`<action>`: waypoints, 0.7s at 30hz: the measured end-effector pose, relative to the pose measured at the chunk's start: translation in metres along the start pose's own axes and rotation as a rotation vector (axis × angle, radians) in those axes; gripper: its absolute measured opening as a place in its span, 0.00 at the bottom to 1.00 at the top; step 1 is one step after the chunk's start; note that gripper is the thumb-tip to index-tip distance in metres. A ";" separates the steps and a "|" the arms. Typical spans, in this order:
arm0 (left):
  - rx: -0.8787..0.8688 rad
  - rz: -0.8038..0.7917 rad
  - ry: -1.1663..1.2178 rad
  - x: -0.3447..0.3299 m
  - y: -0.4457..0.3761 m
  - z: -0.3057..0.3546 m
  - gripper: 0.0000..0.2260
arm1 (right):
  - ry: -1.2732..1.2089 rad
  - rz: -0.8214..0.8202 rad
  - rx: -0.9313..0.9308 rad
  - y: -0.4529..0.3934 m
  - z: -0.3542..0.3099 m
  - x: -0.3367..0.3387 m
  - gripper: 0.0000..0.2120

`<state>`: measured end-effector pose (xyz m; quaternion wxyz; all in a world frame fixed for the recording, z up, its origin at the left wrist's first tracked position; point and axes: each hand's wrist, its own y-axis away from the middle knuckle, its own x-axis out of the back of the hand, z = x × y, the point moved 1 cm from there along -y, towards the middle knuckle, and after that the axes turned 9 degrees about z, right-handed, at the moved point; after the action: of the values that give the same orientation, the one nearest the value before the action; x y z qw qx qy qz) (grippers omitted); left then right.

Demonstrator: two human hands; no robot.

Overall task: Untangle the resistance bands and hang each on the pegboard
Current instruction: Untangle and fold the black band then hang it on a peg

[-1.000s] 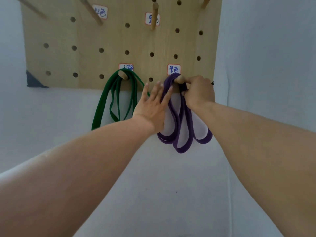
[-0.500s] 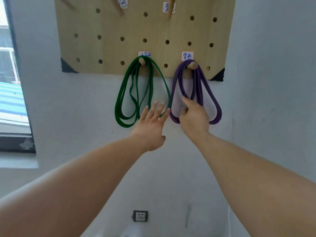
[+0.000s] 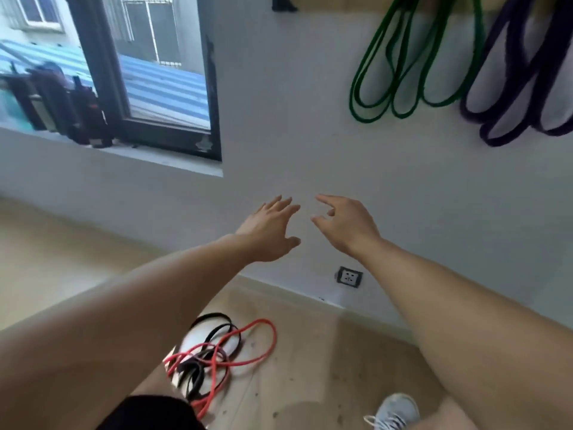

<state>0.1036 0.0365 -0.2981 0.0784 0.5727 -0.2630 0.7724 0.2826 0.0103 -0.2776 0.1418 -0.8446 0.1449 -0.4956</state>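
Note:
A green band (image 3: 417, 60) and a purple band (image 3: 514, 88) hang in loops down the white wall at the top right; only the pegboard's bottom edge (image 3: 316, 4) shows above them. On the wooden floor lies a tangle of a red band (image 3: 248, 361) and a black band (image 3: 214, 330), twisted through each other. My left hand (image 3: 269, 231) and my right hand (image 3: 347, 225) are stretched out in front of the wall, well below the hung bands and above the tangle. Both hold nothing, with fingers spread.
A dark-framed window (image 3: 139, 69) with dark bottles (image 3: 62, 100) on its sill fills the upper left. A wall socket (image 3: 349, 277) sits low on the wall above the skirting. My shoe (image 3: 393, 411) stands at the bottom right; dark shorts cover part of the tangle.
Both hands have left the purple band and dropped away from the pegboard. The view has tipped down and left, bringing the floor tangle and window into sight.

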 end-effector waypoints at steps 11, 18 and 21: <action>0.419 -0.293 0.037 -0.070 0.102 -0.142 0.33 | 0.039 -0.474 0.071 0.036 -0.037 -0.205 0.30; 0.632 -0.540 0.170 -0.102 0.108 -0.182 0.34 | -0.065 -0.656 0.020 0.057 -0.040 -0.312 0.25; 0.631 -0.537 0.217 -0.103 0.102 -0.187 0.32 | -0.021 -0.773 0.002 0.083 -0.038 -0.355 0.17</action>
<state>-0.0628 0.0613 -0.4641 0.1251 0.5321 0.1544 0.8230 0.0753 0.0676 -0.5738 -0.0531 -0.8420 -0.1859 -0.5037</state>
